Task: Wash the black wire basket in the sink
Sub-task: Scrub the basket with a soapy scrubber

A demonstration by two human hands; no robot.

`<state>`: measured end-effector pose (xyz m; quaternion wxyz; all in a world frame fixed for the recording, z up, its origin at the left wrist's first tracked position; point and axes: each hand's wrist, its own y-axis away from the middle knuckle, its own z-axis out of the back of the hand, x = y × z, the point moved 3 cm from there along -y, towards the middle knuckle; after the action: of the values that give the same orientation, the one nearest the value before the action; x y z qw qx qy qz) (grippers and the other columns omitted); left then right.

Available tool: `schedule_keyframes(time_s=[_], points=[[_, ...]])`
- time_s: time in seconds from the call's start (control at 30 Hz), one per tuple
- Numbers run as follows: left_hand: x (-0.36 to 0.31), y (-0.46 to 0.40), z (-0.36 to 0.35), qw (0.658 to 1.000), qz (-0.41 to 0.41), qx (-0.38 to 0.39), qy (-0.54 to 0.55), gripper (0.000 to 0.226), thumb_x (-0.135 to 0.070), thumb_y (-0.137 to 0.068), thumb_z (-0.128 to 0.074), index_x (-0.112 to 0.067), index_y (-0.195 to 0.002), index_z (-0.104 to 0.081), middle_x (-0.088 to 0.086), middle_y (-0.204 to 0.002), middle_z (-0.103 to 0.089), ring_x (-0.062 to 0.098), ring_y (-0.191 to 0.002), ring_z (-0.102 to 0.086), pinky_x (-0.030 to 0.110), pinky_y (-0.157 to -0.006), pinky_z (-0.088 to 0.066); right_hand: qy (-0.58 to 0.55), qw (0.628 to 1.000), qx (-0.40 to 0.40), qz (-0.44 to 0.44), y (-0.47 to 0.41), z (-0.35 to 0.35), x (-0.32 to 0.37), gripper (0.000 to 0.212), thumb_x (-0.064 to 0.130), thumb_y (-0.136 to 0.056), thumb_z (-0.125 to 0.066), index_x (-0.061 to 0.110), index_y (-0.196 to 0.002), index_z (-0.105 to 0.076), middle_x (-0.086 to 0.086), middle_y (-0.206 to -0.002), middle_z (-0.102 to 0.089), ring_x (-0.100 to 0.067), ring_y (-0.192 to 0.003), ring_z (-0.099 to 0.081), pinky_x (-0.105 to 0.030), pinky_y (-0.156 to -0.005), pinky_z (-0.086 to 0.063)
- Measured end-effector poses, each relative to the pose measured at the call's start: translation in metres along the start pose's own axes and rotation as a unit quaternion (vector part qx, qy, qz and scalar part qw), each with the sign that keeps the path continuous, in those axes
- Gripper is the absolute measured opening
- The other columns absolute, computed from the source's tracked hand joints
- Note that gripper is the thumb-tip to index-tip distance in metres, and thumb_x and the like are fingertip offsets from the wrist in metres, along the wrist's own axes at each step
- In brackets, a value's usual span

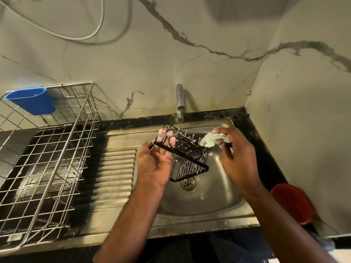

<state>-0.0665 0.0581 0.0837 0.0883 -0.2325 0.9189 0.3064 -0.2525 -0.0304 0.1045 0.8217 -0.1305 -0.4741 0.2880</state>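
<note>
— What are the fingers doing?

— The left hand (154,160) is palm up, thumb hooked over the top rail of the black wire basket (187,156) and fingertips curled round its far end, so it grips the basket. The fingertips are white with suds. The right hand (237,154) has its fingers bunched round a pale green cloth (212,140), pinching it just beside the basket's far right corner.

— And where is the basket, taking the drain as the mark?

— It is held tilted in the air straight above the drain (188,184), its lower edge hanging just over it, inside the steel sink (224,202). Foam flecks the wires.

— Is water running?

— A thin stream falls from the tap (179,97), which stands behind the drain at the wall, and lands on the basket's far edge.

— What else is around?

— Left of the drain lies the ribbed draining board (115,168), and beyond that a steel wire dish rack (57,149) with a blue plastic cup (30,100) hung on its back rim. To the right of the drain, on the black counter, sits something red and round (292,204), partly hidden by the right forearm.

— Any brand or writing?

— None that I can read on anything here.
</note>
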Motion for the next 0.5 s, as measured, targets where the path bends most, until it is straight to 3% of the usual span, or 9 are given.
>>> schedule_keyframes(time_s=[0.07,0.13,0.23,0.33,0.37,0.43,0.47,0.5], points=[[0.008,0.000,0.001,0.997,0.021,0.006,-0.069,0.025,-0.012,-0.106,-0.043,0.005,-0.112,-0.060,0.023,-0.109,-0.075,0.033,-0.093,-0.076,0.040,-0.073,-0.065,-0.020,1.000,-0.024,0.005,-0.004,0.007,0.007,0.030,0.003,-0.094,-0.060,0.018,-0.120,-0.062,0.003,-0.117,-0.066,-0.002,-0.104,-0.063,-0.014,-0.082,-0.051],[0.019,0.000,0.005,0.978,0.024,0.001,-0.209,0.022,-0.017,-0.106,-0.048,0.001,-0.105,-0.061,0.020,-0.101,-0.076,0.031,-0.089,-0.074,0.040,-0.075,-0.064,-0.047,0.999,0.013,-0.019,-0.007,0.005,0.009,0.032,0.006,-0.096,-0.057,0.022,-0.124,-0.060,0.005,-0.112,-0.067,0.005,-0.092,-0.064,-0.008,-0.070,-0.049],[0.035,0.010,0.005,0.905,-0.010,0.019,-0.424,0.018,-0.021,-0.108,-0.048,-0.005,-0.115,-0.051,0.008,-0.078,-0.072,0.028,-0.078,-0.068,0.037,-0.067,-0.057,-0.005,0.995,0.103,-0.012,-0.008,-0.008,0.009,0.041,0.004,-0.098,-0.053,0.028,-0.131,-0.056,0.015,-0.083,-0.059,0.007,-0.064,-0.056,-0.008,-0.051,-0.040],[0.040,0.009,0.014,0.838,-0.078,0.025,-0.539,0.015,-0.023,-0.109,-0.043,-0.010,-0.111,-0.049,0.009,-0.064,-0.071,0.026,-0.059,-0.071,0.034,-0.056,-0.056,0.016,0.994,0.102,-0.035,-0.008,-0.012,-0.001,0.037,0.005,-0.100,-0.048,0.027,-0.126,-0.060,0.018,-0.076,-0.053,0.006,-0.063,-0.055,-0.010,-0.054,-0.037],[0.038,0.005,0.018,0.797,-0.120,0.028,-0.591,0.019,-0.031,-0.108,-0.042,-0.015,-0.109,-0.051,0.010,-0.067,-0.070,0.030,-0.062,-0.071,0.037,-0.060,-0.059,0.011,0.994,0.092,-0.053,-0.008,-0.013,-0.006,0.034,0.006,-0.100,-0.047,0.026,-0.123,-0.061,0.016,-0.080,-0.057,0.001,-0.062,-0.055,-0.016,-0.054,-0.039],[0.027,-0.004,0.021,0.654,-0.205,0.029,-0.727,0.031,-0.050,-0.104,-0.034,-0.025,-0.103,-0.053,0.009,-0.080,-0.070,0.032,-0.074,-0.073,0.046,-0.073,-0.060,0.009,0.993,0.085,-0.081,-0.009,-0.015,-0.015,0.031,0.007,-0.100,-0.047,0.024,-0.121,-0.062,0.007,-0.085,-0.062,-0.003,-0.057,-0.051,-0.024,-0.053,-0.042],[0.022,-0.005,0.021,0.585,-0.233,0.022,-0.776,0.038,-0.051,-0.106,-0.031,-0.023,-0.106,-0.056,0.008,-0.086,-0.070,0.030,-0.079,-0.072,0.043,-0.076,-0.058,0.008,0.992,0.086,-0.093,-0.009,-0.016,-0.019,0.029,0.009,-0.101,-0.047,0.022,-0.121,-0.063,0.005,-0.089,-0.064,-0.001,-0.058,-0.051,-0.022,-0.054,-0.042],[0.018,-0.006,0.020,0.541,-0.259,0.018,-0.800,0.043,-0.047,-0.108,-0.030,-0.017,-0.109,-0.060,0.007,-0.091,-0.071,0.027,-0.082,-0.070,0.038,-0.077,-0.055,0.006,0.991,0.086,-0.105,-0.009,-0.017,-0.023,0.027,0.011,-0.101,-0.048,0.022,-0.122,-0.063,0.004,-0.096,-0.066,0.001,-0.064,-0.054,-0.021,-0.059,-0.046]])
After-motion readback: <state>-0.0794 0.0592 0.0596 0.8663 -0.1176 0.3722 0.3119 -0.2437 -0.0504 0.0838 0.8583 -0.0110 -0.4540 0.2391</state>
